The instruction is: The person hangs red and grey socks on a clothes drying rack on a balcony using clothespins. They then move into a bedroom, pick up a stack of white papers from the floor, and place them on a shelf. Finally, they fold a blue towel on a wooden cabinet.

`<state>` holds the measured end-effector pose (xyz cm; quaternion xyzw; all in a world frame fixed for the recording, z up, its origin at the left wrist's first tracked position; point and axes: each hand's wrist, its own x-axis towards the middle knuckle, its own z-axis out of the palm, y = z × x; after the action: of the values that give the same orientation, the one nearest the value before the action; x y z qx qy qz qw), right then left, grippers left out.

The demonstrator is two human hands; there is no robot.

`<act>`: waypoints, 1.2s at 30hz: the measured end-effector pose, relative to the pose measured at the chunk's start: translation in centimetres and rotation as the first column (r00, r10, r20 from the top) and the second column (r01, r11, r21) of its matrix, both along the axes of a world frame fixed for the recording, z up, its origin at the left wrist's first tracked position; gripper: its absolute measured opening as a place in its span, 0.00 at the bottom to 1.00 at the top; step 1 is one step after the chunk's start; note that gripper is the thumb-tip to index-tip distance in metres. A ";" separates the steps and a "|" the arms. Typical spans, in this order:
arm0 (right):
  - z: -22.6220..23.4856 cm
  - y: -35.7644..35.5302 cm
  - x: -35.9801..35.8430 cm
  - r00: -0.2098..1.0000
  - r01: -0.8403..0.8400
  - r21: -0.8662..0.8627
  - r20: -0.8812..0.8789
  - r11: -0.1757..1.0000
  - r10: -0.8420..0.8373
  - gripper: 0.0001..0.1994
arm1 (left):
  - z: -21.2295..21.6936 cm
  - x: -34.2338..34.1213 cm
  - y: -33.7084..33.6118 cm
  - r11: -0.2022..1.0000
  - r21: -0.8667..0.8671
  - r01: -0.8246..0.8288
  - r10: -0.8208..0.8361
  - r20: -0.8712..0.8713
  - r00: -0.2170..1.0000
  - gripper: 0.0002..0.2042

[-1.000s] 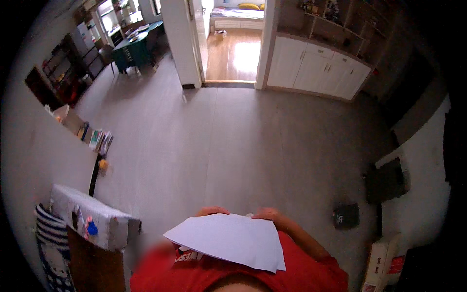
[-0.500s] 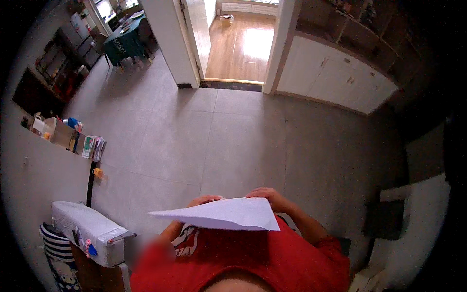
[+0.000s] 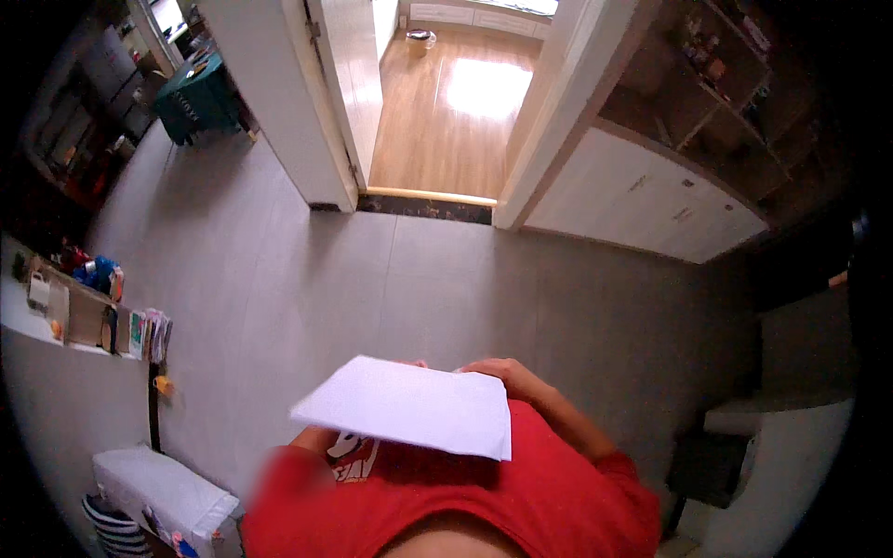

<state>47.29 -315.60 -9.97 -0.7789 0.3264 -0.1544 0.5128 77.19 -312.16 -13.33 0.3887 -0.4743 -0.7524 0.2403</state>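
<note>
White paper [image 3: 405, 407], which looks like a small stack or a folded sheet, is held in front of my red shirt. My right hand [image 3: 498, 372] is closed on its far right edge, with the fingers curled over and partly tucked behind it. Only a sliver of my left hand [image 3: 412, 363] shows past the paper's far edge. The rest of that hand lies hidden beneath the sheet, and its forearm comes in from the left.
Ahead, an open doorway [image 3: 433, 200] with a raised dark sill leads to a wooden floor. A white cabinet [image 3: 642, 195] with shelves stands right of it. On the left are a ledge with books [image 3: 149, 335] and a white covered box [image 3: 163, 488]; a dark box [image 3: 712, 467] is at right.
The paper has tilted so that more of its broad face shows. The doorway and cabinet appear larger and closer. Both hands stay at the paper.
</note>
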 end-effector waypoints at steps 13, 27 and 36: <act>-3.6 -37.8 2.3 0.962 0.195 0.164 -0.227 0.967 -0.155 0.13 | -3.0 1.4 -38.1 0.963 0.262 0.065 -0.153 0.331 0.931 0.15; -2.5 -77.6 11.9 0.978 0.158 0.438 -0.194 0.885 -0.079 0.16 | -2.7 9.5 -71.9 0.962 0.127 -0.241 0.165 0.434 0.886 0.18; -0.4 -95.8 11.1 0.863 0.489 0.534 -0.185 0.689 -0.469 0.16 | -1.0 11.9 -100.9 0.957 0.231 0.178 -0.221 0.177 0.959 0.16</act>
<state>58.41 -411.38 -10.40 -0.4818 0.5573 -0.1660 0.6556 89.09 -413.03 -14.35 0.4360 -0.4499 -0.7762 0.0711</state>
